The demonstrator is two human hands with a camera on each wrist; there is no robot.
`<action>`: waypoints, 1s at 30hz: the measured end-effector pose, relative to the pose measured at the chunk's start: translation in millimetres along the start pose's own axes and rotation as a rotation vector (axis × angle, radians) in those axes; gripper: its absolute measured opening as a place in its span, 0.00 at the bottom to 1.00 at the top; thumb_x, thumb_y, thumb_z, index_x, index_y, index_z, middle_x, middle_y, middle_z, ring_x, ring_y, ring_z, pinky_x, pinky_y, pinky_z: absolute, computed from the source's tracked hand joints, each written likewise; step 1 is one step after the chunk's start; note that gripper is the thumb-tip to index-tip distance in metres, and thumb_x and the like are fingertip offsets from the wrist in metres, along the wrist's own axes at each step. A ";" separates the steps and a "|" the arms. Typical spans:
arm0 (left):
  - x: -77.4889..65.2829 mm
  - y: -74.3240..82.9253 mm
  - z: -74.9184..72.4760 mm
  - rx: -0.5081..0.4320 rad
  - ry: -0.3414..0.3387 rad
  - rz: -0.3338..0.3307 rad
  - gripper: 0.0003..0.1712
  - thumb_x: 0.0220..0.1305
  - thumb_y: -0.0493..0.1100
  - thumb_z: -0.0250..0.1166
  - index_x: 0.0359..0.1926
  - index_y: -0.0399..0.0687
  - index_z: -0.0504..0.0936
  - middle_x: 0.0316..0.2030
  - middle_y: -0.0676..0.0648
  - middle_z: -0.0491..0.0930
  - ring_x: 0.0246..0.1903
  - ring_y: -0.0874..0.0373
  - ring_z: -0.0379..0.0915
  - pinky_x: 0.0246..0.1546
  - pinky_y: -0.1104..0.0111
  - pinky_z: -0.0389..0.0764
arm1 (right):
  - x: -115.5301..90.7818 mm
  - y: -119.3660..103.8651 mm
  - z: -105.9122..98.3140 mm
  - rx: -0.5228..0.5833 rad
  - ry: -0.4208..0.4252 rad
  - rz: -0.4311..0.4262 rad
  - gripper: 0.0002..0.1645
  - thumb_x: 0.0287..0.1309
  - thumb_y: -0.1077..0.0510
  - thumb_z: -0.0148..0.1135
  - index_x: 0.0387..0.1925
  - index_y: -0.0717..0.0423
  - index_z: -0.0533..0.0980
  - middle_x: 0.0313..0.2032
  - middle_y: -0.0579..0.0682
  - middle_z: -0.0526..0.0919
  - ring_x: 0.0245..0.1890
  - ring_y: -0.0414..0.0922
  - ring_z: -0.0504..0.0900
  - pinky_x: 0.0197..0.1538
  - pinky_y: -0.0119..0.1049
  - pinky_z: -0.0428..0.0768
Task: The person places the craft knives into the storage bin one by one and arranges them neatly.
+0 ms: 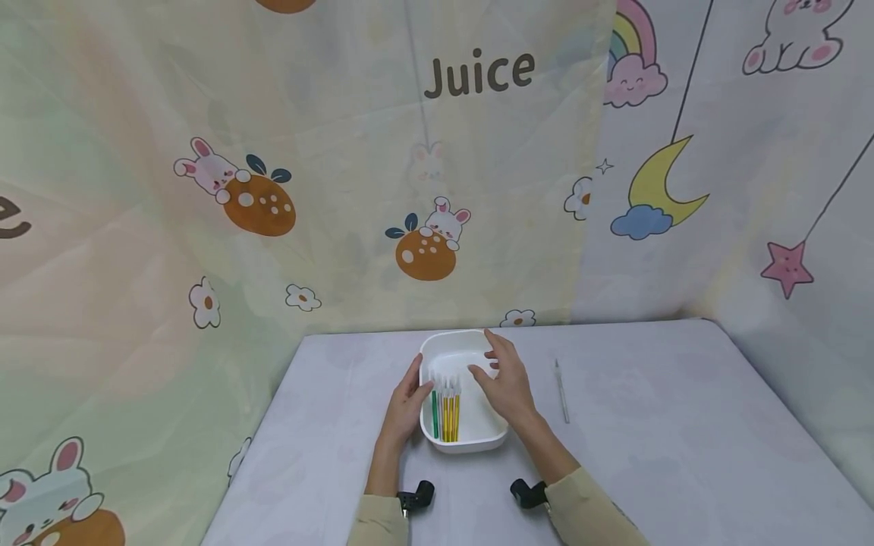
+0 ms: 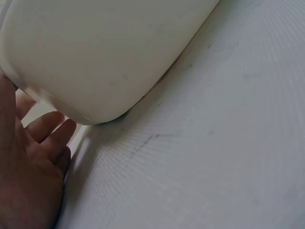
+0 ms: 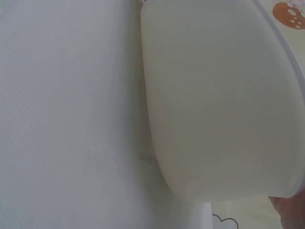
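Observation:
A white rectangular tray (image 1: pixel 478 421) with rounded corners sits on the table in the head view. In its left half lie several slim pen-like sticks (image 1: pixel 447 417) side by side, one green, the others silvery and yellow, with pale clear upper ends. My left hand (image 1: pixel 404 406) holds the tray's left side, thumb at the rim and fingers outside; the left wrist view shows those fingers against the outer wall. Over the right rim is my right hand (image 1: pixel 510 388), thumb and fingers spread apart, nothing between them. The tray wall hides most of it in the right wrist view.
One more slim, pale pen-like stick (image 1: pixel 561 390) lies on the table to the right of the tray. The table (image 1: pixel 683 440) has a white cover and ends at a printed cloth backdrop (image 1: pixel 355 227). Both wrists carry black cameras (image 1: pixel 418 497).

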State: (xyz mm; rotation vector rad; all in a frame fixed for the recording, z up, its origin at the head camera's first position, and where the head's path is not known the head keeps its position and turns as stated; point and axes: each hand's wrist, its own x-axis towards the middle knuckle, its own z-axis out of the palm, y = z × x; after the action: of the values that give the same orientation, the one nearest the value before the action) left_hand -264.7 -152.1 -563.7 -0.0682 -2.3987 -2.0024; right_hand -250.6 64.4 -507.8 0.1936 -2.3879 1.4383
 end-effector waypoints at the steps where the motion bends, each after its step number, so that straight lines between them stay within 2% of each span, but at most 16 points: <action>1: 0.1 -0.1 0.0 0.000 0.003 -0.002 0.35 0.76 0.45 0.60 0.79 0.71 0.62 0.80 0.62 0.58 0.81 0.59 0.49 0.81 0.53 0.54 | 0.1 0.7 -0.7 0.000 0.002 0.002 0.45 0.62 0.59 0.74 0.77 0.52 0.65 0.73 0.53 0.69 0.59 0.53 0.82 0.60 0.49 0.85; 17: 1.4 1.4 -0.2 -0.014 -0.001 -0.005 0.36 0.76 0.45 0.60 0.80 0.69 0.62 0.80 0.61 0.57 0.81 0.60 0.49 0.82 0.55 0.52 | -0.5 8.2 -16.2 0.009 0.061 0.017 0.45 0.60 0.61 0.74 0.76 0.54 0.66 0.73 0.58 0.69 0.59 0.56 0.82 0.60 0.52 0.84; 27: -1.5 1.4 0.2 -0.019 -0.011 0.005 0.36 0.77 0.45 0.59 0.80 0.69 0.61 0.80 0.61 0.57 0.81 0.60 0.48 0.82 0.55 0.52 | -1.8 17.4 -27.2 -0.010 0.077 0.087 0.45 0.61 0.59 0.74 0.77 0.51 0.66 0.74 0.55 0.68 0.62 0.55 0.81 0.63 0.53 0.83; 30: -2.0 1.8 0.7 -0.024 -0.006 0.005 0.36 0.76 0.45 0.59 0.80 0.69 0.61 0.80 0.61 0.57 0.81 0.59 0.49 0.82 0.54 0.52 | -1.3 20.7 -28.8 -0.017 0.085 0.081 0.45 0.62 0.59 0.73 0.77 0.52 0.65 0.74 0.57 0.68 0.61 0.56 0.81 0.62 0.53 0.83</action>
State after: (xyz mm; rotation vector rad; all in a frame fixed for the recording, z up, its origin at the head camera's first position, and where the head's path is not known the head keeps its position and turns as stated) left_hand -262.6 -151.2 -562.1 -0.0808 -2.3759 -2.0315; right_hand -249.1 99.4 -513.2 0.0319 -2.3631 1.4313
